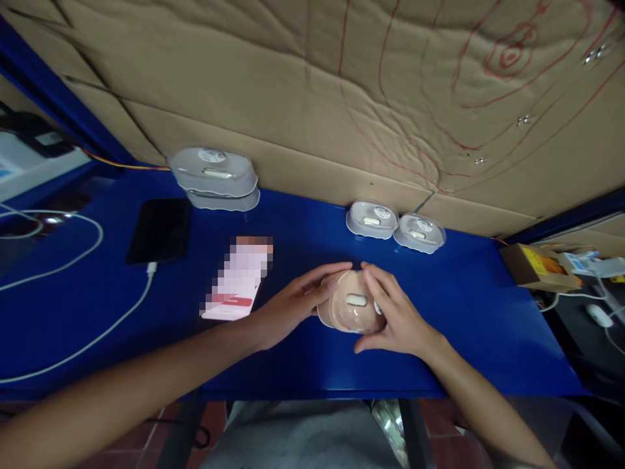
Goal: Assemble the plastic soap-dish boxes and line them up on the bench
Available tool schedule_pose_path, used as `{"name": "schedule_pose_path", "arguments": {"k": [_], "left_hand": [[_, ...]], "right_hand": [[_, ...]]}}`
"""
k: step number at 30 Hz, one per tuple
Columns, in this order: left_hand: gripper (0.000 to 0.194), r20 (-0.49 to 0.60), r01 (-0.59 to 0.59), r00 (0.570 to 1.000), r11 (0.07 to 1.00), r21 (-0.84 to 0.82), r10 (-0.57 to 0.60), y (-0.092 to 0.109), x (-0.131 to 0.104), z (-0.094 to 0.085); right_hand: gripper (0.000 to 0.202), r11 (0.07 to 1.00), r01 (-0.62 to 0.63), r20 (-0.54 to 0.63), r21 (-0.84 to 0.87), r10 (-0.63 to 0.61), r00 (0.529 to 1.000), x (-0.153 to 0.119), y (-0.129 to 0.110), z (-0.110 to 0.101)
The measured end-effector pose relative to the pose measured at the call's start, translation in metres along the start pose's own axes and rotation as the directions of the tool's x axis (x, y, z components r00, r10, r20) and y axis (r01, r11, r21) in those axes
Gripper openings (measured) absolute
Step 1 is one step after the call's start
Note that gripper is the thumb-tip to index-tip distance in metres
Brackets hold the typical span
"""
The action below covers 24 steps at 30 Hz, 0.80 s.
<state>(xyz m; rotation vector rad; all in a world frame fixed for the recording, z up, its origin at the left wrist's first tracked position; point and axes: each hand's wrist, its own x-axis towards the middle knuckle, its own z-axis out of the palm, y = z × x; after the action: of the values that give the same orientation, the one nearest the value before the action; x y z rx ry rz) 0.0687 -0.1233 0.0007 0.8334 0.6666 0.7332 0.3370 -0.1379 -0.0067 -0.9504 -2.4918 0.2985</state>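
Note:
A clear plastic container point(350, 316) with beige contents or a beige lower part sits between my two hands above the blue table. A small pale capsule-shaped piece shows on its top. My left hand point(305, 293) wraps round its left side, thumb on the upper left of the lid. From the right, my right hand point(398, 316) grips the other side, fingers along the far right edge and thumb at the near edge. The right fingers partly cover a round white sticker.
Two small clear containers point(372, 220) point(418, 232) stand at the back against the cardboard. Stacked larger ones point(215, 172) are at back left. A lit phone point(237, 280), dark phone point(159, 229) and white cable point(122, 326) lie left; an open cardboard box point(532, 270) is right.

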Motion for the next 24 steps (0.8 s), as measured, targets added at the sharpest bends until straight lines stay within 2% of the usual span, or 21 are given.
{"name": "schedule_pose_path", "arguments": {"k": [10,17,24], "left_hand": [[0.049,0.025,-0.15,0.989,0.975,0.164,0.147,-0.002,0.003,0.0],[0.055,0.037,-0.159,0.987,0.966,0.204,0.155,-0.006,0.004,-0.003],[0.05,0.046,-0.21,0.978,0.945,0.252,0.205,-0.002,0.003,-0.001]], "right_hand": [[0.123,0.992,0.017,-0.07,-0.125,-0.025,0.997,0.0,-0.008,0.007],[0.123,0.997,0.001,-0.095,-0.072,-0.008,0.995,-0.001,-0.009,0.011],[0.116,0.982,0.049,-0.14,-0.182,-0.075,0.987,0.002,-0.014,0.003]]}}
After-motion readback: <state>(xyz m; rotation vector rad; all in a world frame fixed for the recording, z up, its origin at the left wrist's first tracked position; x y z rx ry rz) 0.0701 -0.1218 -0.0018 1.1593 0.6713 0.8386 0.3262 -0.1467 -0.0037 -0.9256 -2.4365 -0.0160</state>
